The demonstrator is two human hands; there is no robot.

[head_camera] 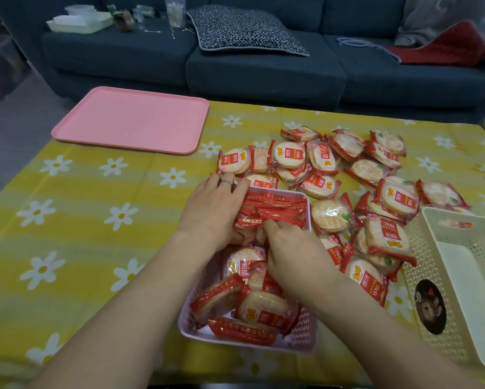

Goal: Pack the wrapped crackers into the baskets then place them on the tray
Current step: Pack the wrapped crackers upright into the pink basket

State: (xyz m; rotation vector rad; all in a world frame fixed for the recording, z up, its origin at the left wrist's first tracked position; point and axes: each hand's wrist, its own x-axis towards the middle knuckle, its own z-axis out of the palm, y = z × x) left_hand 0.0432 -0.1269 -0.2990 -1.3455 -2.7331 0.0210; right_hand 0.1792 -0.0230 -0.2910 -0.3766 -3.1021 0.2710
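A pale pink basket (303, 336) stands in front of me on the table, holding several wrapped crackers (263, 311) in red and clear packets. At its far end a row of packets (278, 207) stands on edge. My left hand (213, 209) lies over the row's left side, fingers curled round the packets. My right hand (294, 254) is inside the basket, its fingers curled onto a packet at the row's near side. Many loose wrapped crackers (348, 169) lie on the table behind and to the right. A pink tray (134, 119) sits at the far left.
A cream basket (466, 256) stands at the right edge with a round sticker on its side. The table wears a yellow cloth with white daisies (75, 220). Behind is a dark sofa (263, 71) with a patterned cushion, small items and red cloth.
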